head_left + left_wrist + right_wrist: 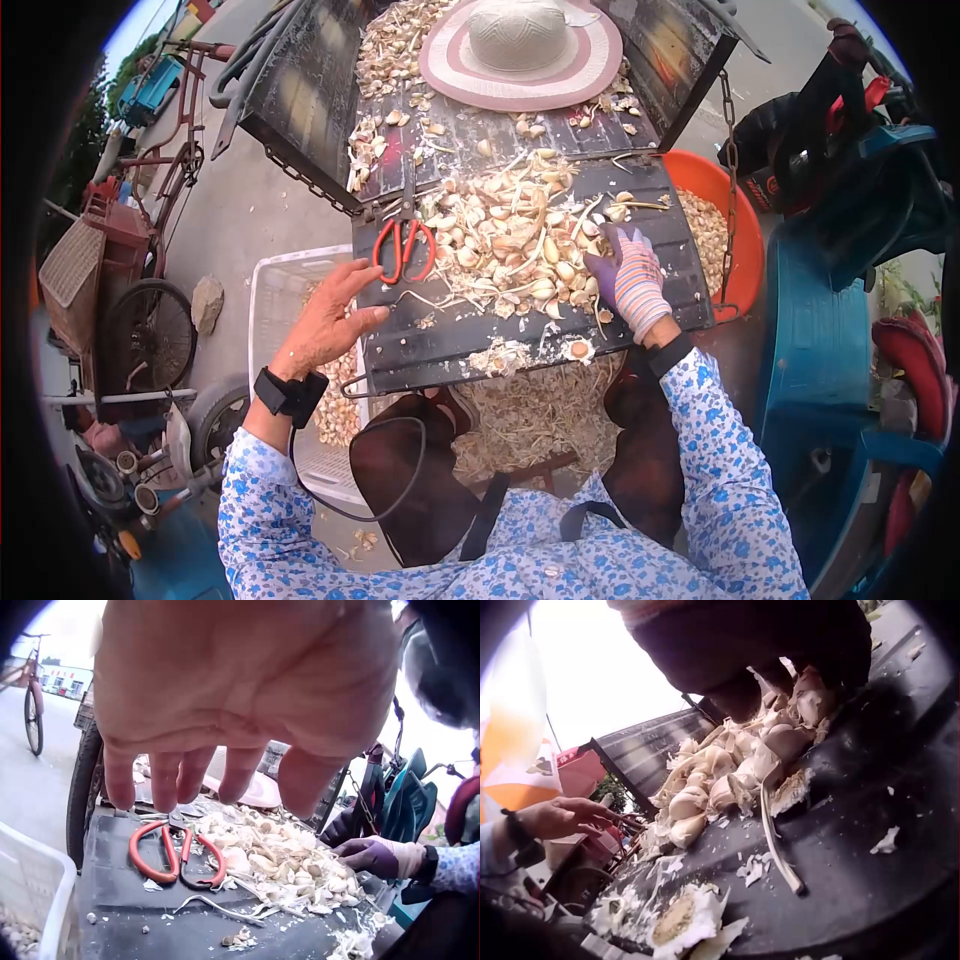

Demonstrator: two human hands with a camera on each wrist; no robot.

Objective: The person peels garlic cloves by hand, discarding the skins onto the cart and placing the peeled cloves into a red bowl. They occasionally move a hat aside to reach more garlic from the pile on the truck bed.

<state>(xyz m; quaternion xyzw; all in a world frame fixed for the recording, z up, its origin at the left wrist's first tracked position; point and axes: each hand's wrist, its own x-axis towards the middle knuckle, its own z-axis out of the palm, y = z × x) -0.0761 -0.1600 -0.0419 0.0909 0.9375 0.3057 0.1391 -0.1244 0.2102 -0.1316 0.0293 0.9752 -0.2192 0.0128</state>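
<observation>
Left of the garlic pile (520,235), which lies loose on the dark surface (420,350), the bare left hand (325,325) is open with its fingers spread, just beside the red-handled scissors (407,214) that rest at the pile's left edge. At the pile's right edge the gloved right hand (632,275) reaches down against the cloves, though whether its fingers grip one I cannot tell. Beyond the pile sits a wide-brimmed hat (515,40), with an orange tub (750,245) to its right and a white crate (258,330) to its lower left.
</observation>
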